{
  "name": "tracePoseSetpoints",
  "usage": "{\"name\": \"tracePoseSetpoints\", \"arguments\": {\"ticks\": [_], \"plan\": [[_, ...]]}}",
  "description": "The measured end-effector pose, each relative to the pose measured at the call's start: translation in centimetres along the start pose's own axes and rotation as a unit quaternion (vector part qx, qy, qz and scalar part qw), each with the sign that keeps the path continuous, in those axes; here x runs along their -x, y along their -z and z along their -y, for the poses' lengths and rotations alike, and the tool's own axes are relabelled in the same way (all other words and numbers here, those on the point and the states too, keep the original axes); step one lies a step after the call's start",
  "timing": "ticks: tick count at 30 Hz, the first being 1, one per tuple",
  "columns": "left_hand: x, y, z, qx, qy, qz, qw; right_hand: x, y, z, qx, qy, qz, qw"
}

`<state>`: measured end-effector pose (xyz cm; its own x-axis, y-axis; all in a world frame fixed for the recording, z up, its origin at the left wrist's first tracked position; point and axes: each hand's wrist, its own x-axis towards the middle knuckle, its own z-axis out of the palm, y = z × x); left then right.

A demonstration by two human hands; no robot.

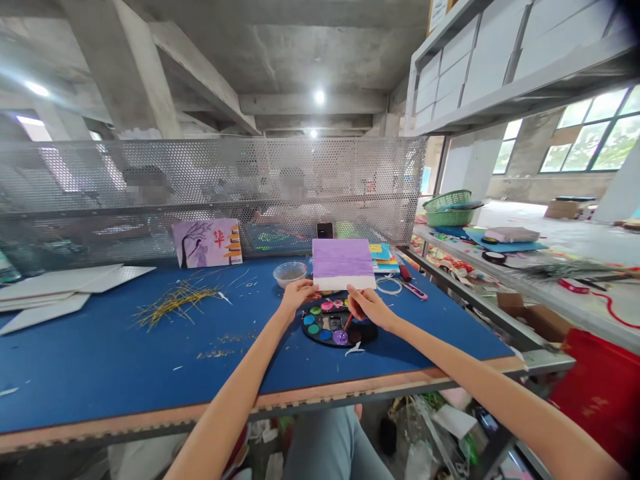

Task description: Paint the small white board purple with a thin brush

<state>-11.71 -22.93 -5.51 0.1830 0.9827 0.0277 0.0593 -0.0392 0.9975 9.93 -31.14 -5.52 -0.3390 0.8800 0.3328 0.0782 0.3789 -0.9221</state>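
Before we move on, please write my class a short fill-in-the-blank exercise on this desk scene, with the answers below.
1. The right hand holds a paintbrush with its tip at the ____ paint on the palette.
2. Below its painted part, the card at the left hand has a ____ strip.
3. The thin yellow stalks lie on a ____ desktop.
4. On the propped picture, the large written character is ____.

Missing words: purple; white; blue; red.
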Motion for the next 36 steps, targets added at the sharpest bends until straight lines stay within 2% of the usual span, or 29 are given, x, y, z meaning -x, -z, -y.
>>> {"name": "tracePoseSetpoints", "arguments": {"ticks": [11, 17, 19, 21, 22, 26, 30, 33, 36], "plan": [[0.2, -1.1, 0.1, 0.035, -0.024, 0.005, 0.999, -0.3, -0.5, 0.0, -0.026, -0.025, -0.015, 0.999], [-0.1, -0.5, 0.2, 0.015, -0.013, 0.002, 1.000, -0.3, 0.0, -0.1, -0.047, -0.047, -0.023, 0.998], [-0.1, -0.2, 0.3, 0.005, -0.005, 0.002, 1.000, -1.0, 0.3, 0.3, -0.045, -0.029, -0.052, 0.997], [-0.1, 0.1, 0.5, 0.000, 0.000, -0.002, 1.000, -2.4, 0.4, 1.3, -0.024, 0.018, -0.113, 0.993], [-0.1, 0.3, 0.5, -0.001, 0.002, -0.004, 1.000, -3.5, 0.3, 1.8, -0.019, 0.034, -0.124, 0.992], [0.3, 1.1, 0.5, -0.010, 0.006, -0.007, 1.000, -9.1, -1.6, 4.1, 0.024, 0.072, -0.108, 0.991], [0.6, 1.7, 0.3, -0.022, 0.006, -0.007, 1.000, -14.4, -4.4, 4.9, 0.104, 0.083, -0.086, 0.987], [0.7, 2.0, 0.2, -0.027, 0.001, -0.006, 1.000, -16.7, -5.7, 4.7, 0.175, 0.075, -0.074, 0.979], [0.6, 2.1, 0.4, -0.031, 0.001, -0.002, 1.000, -17.7, -6.4, 3.9, 0.238, 0.061, -0.051, 0.968]]}}
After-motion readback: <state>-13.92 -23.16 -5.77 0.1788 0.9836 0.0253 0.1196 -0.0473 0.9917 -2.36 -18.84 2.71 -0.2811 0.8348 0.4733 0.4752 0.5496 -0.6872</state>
